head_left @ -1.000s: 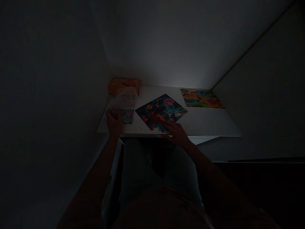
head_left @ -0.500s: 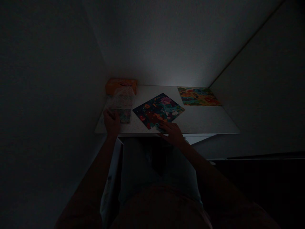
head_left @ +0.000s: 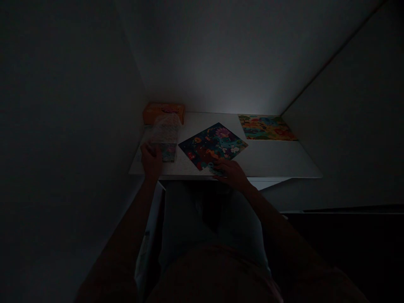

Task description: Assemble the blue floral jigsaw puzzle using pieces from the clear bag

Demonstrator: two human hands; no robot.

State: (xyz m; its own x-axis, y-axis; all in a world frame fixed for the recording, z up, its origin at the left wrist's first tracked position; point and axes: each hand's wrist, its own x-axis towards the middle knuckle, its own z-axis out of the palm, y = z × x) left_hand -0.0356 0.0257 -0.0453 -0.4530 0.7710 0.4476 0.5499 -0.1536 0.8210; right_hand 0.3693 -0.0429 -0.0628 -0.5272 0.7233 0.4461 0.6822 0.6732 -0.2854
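Observation:
The view is very dark. My left hand [head_left: 152, 162] is closed at the near left side of a clear plastic bag [head_left: 166, 131], its fingertips pinched on the film as far as the dimness shows. A colourful picture [head_left: 168, 152] shows at the bag's near end. On the white table, a dark-blue jigsaw puzzle [head_left: 208, 145] with flowers and animals lies turned like a diamond. Its near corner has a gap. Beside that corner, my right hand [head_left: 232, 173] has its fingers on a small pale-blue puzzle piece [head_left: 214, 169], partly covered by them.
An orange box [head_left: 163, 112] stands at the back left, behind the bag. At the back right lies another bright picture sheet [head_left: 268, 127] with animals. The white table [head_left: 268, 160] meets walls at the back and sides. Its front edge runs just before my body.
The right hand has shifted slightly at the puzzle's near corner, and more of the pale-blue piece shows. My left hand's fingers have moved a little at the bag. The whole view has drifted slightly.

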